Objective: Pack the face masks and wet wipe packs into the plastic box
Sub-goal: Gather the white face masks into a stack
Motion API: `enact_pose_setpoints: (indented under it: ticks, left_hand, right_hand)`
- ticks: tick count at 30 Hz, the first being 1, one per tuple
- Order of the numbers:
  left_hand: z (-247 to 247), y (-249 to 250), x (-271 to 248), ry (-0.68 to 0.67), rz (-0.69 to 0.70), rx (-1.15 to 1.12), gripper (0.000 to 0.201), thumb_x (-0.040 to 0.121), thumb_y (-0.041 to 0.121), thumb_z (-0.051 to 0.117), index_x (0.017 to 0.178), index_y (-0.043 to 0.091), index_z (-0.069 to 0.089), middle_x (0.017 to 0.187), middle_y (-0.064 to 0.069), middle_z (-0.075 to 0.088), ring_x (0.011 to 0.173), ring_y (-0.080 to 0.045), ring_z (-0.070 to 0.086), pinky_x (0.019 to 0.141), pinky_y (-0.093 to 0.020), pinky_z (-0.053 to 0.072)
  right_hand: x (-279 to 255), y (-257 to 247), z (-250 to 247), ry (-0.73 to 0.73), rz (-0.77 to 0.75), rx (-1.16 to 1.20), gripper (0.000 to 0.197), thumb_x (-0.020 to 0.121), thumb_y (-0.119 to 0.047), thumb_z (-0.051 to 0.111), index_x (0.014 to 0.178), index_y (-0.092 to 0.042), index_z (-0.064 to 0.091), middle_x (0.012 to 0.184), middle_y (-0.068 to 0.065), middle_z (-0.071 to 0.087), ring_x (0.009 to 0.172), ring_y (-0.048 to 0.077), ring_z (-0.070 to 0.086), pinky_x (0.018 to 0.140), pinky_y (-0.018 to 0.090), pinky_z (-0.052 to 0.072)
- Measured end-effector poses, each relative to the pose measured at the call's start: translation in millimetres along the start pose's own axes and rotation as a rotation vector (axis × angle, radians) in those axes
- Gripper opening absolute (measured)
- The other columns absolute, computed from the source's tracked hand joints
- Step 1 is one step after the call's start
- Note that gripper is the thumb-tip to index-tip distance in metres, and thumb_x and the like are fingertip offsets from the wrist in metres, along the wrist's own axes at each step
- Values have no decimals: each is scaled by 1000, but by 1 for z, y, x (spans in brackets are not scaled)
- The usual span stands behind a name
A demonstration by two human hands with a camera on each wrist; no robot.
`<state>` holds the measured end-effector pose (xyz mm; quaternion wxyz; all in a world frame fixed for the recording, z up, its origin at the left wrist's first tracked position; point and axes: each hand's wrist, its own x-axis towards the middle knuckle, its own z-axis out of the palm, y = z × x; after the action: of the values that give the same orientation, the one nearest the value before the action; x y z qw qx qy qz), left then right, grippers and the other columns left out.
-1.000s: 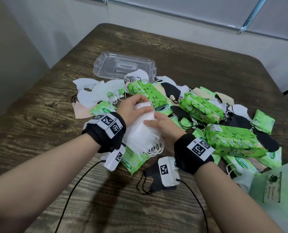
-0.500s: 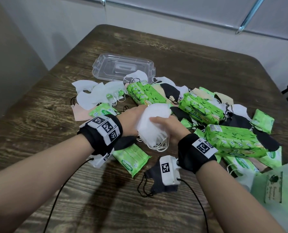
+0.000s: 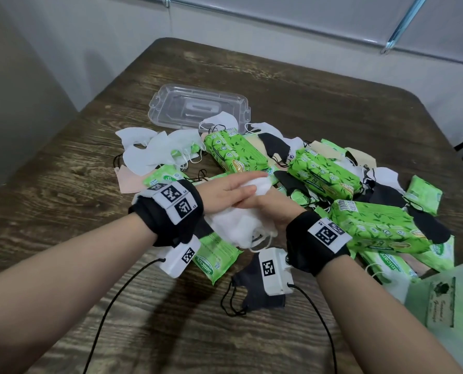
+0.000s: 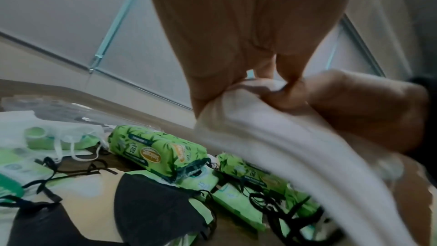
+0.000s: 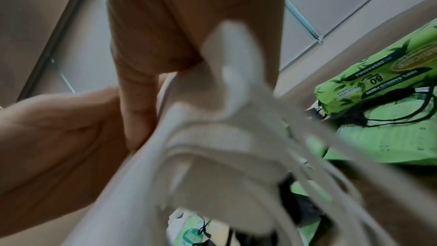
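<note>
**White masks held in both hands, lid-like clear tray straight ahead**

Dark wood-grain table (image 3: 63, 201) fills the head view, with a pale wall behind it. Take the clear plastic tray (image 3: 171, 103) at the far side as your landmark; whether it is the box or only its lid cannot be told.

Directly on your side of that tray lies a heap of white, black and beige face masks mixed with green wet wipe packs (image 3: 235, 155). Nearer to you than the heap, both hands meet over a bundle of white face masks (image 3: 238, 228). Your left hand (image 3: 230, 190) lies on top with its fingers laid out fairly straight, pressing down. Your right hand (image 3: 268, 209) curls around the bundle from the side, thumb and fingers pinching the folded edges.

The bundle's long axis runs from you toward the tray, ear loops trailing at the near end. The tray sits straight ahead and slightly left of the grip, so the left hand is probably the nearer one. Nothing appears packed yet.
</note>
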<state>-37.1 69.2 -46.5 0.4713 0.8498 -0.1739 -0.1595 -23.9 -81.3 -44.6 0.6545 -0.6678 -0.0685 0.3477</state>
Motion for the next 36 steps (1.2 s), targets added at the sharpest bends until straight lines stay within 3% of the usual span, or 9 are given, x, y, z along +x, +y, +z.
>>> enact_pose_setpoints:
  ticks: [4, 8, 11, 14, 17, 21, 25, 29, 36]
  left_hand:
    - [6, -2, 2, 63, 10, -24, 39, 100, 22, 40, 140, 23, 40, 140, 0, 47, 126, -13, 44, 108, -24, 30]
    - [-5, -11, -1, 117, -155, -181, 66, 69, 54, 66, 128, 36, 44, 123, -4, 59, 110, -24, 60, 98, -42, 47]
    - [-15, -20, -4, 45, -209, -230, 57, 74, 13, 77, 121, 26, 47, 101, -8, 65, 81, -26, 66, 71, -35, 55]
    - [-19, -26, -4, 96, -219, -199, 24, 82, 7, 69, 101, 19, 58, 72, 6, 66, 56, -12, 59, 49, -19, 48]
    - [-18, -32, 0, 215, -212, -201, 2, 88, 19, 65, 88, 18, 63, 75, -3, 69, 62, -13, 61, 61, -26, 50]
    - [-21, -43, 2, 272, -218, -197, 7, 85, 21, 67, 79, 22, 64, 79, -7, 68, 70, -18, 61, 69, -28, 47]
    - [-38, -65, 2, 343, -341, -151, 20, 88, 35, 63, 77, 18, 63, 74, 0, 65, 64, -12, 57, 67, -26, 47]
    - [-75, -107, 0, 572, -614, 95, 24, 89, 36, 60, 88, 12, 65, 94, -11, 70, 89, -27, 65, 83, -33, 52]
    - [-120, -176, 5, 597, -890, 276, 52, 93, 40, 52, 113, -8, 58, 113, -29, 61, 102, -41, 57, 79, -39, 42]
  right_hand:
    - [0, -2, 2, 9, 7, -46, 27, 83, 16, 53, 109, 11, 57, 92, 20, 63, 74, 21, 65, 68, 26, 55]
    - [3, 1, -6, 186, 21, 59, 39, 78, 4, 66, 116, 7, 58, 105, 27, 65, 84, 32, 65, 74, 38, 55]
    - [7, 2, -12, 310, 22, 156, 42, 80, -1, 67, 119, 6, 55, 118, 32, 59, 98, 42, 62, 78, 49, 52]
    - [10, 3, -13, 319, 28, 175, 43, 79, -4, 69, 119, 4, 56, 117, 29, 61, 107, 46, 60, 80, 50, 55]
    - [17, 4, -5, 250, 59, 113, 43, 79, -4, 71, 119, 3, 58, 114, 24, 65, 103, 39, 64, 90, 50, 52]
    - [34, 9, 3, 310, 65, 80, 41, 77, 5, 69, 117, 7, 59, 110, 23, 66, 92, 33, 65, 86, 45, 52]
    - [52, 16, 11, 358, 57, 106, 40, 75, 8, 69, 114, 7, 61, 113, 22, 65, 100, 34, 64, 92, 50, 50]
    - [66, 21, 16, 362, 59, 92, 32, 79, 4, 68, 110, 4, 62, 100, 17, 67, 88, 28, 65, 82, 39, 53]
    - [95, 30, 18, 359, 66, 134, 33, 83, -4, 67, 116, 1, 61, 106, 15, 67, 92, 29, 66, 86, 43, 53]
